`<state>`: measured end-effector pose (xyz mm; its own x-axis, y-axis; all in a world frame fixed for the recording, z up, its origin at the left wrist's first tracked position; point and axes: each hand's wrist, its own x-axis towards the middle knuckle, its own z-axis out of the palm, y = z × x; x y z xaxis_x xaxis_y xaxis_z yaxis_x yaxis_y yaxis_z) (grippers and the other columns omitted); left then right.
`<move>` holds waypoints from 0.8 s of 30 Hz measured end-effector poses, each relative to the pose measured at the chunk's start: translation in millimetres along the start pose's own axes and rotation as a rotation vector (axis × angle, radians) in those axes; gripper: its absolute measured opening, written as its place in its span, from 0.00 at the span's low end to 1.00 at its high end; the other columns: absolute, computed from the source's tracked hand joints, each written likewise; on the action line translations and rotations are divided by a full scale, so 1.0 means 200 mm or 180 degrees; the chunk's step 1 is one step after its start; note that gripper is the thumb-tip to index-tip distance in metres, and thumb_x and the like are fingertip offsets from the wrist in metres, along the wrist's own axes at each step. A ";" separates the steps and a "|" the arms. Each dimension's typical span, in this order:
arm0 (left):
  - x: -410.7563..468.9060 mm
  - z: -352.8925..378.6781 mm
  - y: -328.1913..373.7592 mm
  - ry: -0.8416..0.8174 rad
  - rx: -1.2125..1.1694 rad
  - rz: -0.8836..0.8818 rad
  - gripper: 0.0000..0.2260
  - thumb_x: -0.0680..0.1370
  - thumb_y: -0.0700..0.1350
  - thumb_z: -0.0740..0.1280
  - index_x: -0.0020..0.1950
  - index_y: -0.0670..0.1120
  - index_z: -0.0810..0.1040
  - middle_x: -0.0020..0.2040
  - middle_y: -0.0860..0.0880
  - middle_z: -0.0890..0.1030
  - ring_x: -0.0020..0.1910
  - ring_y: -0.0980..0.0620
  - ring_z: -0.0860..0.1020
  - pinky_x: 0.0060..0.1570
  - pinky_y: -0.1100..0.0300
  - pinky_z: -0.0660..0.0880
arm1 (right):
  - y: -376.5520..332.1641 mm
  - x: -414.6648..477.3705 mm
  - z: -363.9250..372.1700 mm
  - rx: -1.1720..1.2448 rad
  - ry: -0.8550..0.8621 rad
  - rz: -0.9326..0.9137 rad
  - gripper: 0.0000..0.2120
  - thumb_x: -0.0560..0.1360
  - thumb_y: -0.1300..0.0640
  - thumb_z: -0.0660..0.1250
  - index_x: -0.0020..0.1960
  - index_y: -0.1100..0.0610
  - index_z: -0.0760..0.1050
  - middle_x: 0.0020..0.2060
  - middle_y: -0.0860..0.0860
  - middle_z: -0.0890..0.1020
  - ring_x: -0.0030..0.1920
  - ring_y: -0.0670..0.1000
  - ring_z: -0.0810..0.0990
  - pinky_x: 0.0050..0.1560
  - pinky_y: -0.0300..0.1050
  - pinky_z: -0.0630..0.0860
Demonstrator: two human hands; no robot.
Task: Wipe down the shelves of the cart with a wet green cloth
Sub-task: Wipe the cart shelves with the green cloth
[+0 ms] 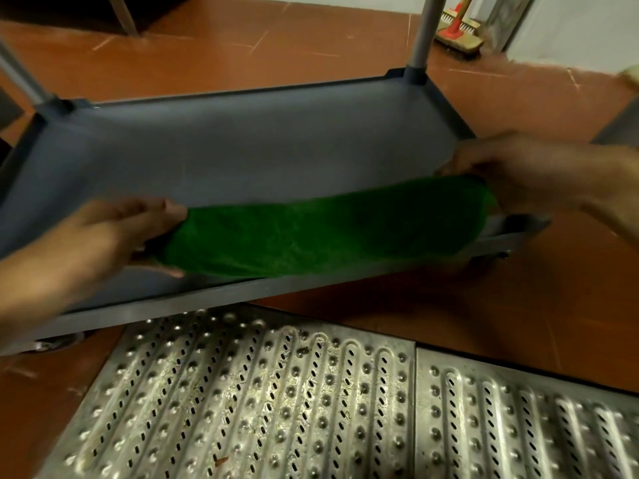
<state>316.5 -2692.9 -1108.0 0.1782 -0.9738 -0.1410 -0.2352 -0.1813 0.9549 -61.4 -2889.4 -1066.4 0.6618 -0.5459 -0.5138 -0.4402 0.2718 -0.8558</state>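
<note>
shelf [242, 150] – holds green cloth [321, 233] | cloth long axis left-right, right end farther | left hand [114, 236], right hand [518, 167] – fingers clamped on cloth ends

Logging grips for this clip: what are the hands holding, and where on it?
The green cloth: left hand grips its left end, right hand its right end.
</note>
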 end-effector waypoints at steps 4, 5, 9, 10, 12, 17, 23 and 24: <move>0.13 0.02 -0.02 0.0268 0.0412 0.0032 0.13 0.72 0.62 0.73 0.42 0.54 0.86 0.40 0.46 0.86 0.37 0.49 0.86 0.34 0.57 0.83 | -0.05 0.15 0.05 -0.1058 0.1155 -0.0218 0.16 0.78 0.57 0.61 0.31 0.54 0.70 0.26 0.49 0.71 0.24 0.44 0.71 0.27 0.37 0.71; 0.18 0.05 -0.05 0.0325 0.0674 0.0015 0.12 0.78 0.56 0.69 0.42 0.51 0.85 0.39 0.44 0.85 0.35 0.49 0.85 0.33 0.59 0.83 | -0.03 0.20 0.04 -0.1797 0.1380 -0.0251 0.17 0.78 0.54 0.61 0.31 0.55 0.70 0.25 0.49 0.71 0.25 0.45 0.70 0.28 0.40 0.69; 0.30 0.21 -0.14 0.0325 0.2303 -0.0049 0.12 0.84 0.50 0.61 0.49 0.47 0.80 0.40 0.44 0.84 0.29 0.52 0.81 0.30 0.60 0.76 | 0.13 0.34 0.05 -0.3556 0.1509 -0.0573 0.11 0.78 0.55 0.63 0.40 0.57 0.80 0.38 0.49 0.78 0.36 0.48 0.73 0.42 0.43 0.69; 0.31 0.24 -0.16 0.0333 0.2641 0.0010 0.12 0.83 0.51 0.61 0.54 0.46 0.80 0.45 0.43 0.85 0.36 0.49 0.82 0.36 0.56 0.77 | 0.19 0.37 0.06 -0.3556 0.1491 -0.0579 0.07 0.77 0.58 0.65 0.49 0.55 0.82 0.46 0.48 0.77 0.42 0.48 0.75 0.47 0.42 0.70; 0.29 0.26 -0.19 0.0504 0.2794 0.0131 0.14 0.83 0.52 0.61 0.63 0.45 0.78 0.55 0.42 0.83 0.50 0.43 0.82 0.51 0.48 0.78 | 0.29 0.39 0.10 -0.3438 0.1511 -0.0736 0.13 0.78 0.56 0.66 0.61 0.50 0.78 0.52 0.49 0.72 0.49 0.50 0.75 0.54 0.44 0.72; 0.14 0.15 -0.27 0.0921 0.2717 0.0420 0.17 0.83 0.55 0.56 0.66 0.49 0.75 0.58 0.43 0.76 0.51 0.41 0.79 0.52 0.43 0.78 | 0.38 0.32 0.26 -0.3344 0.0954 -0.1470 0.20 0.75 0.29 0.57 0.61 0.36 0.76 0.53 0.39 0.72 0.56 0.41 0.70 0.57 0.37 0.67; -0.20 -0.22 -0.55 0.1391 0.3185 -0.0031 0.13 0.82 0.57 0.55 0.60 0.55 0.74 0.54 0.50 0.71 0.51 0.51 0.71 0.47 0.49 0.74 | 0.40 0.35 0.34 -0.3299 0.0406 -0.1234 0.19 0.75 0.37 0.62 0.64 0.40 0.77 0.53 0.39 0.75 0.56 0.41 0.72 0.60 0.44 0.69; -0.24 -0.31 -0.60 0.1456 0.3310 -0.0268 0.14 0.83 0.58 0.54 0.62 0.54 0.73 0.56 0.48 0.71 0.53 0.48 0.72 0.49 0.47 0.75 | 0.40 0.37 0.35 -0.3337 0.0387 -0.1247 0.17 0.77 0.42 0.63 0.64 0.42 0.77 0.53 0.39 0.75 0.56 0.41 0.71 0.60 0.43 0.69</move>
<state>396.3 -2616.4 -1199.1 0.5125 -0.8506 0.1178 -0.8463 -0.4770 0.2373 -5.2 -2853.3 -1176.7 0.8281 -0.5366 -0.1624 -0.5456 -0.7045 -0.4539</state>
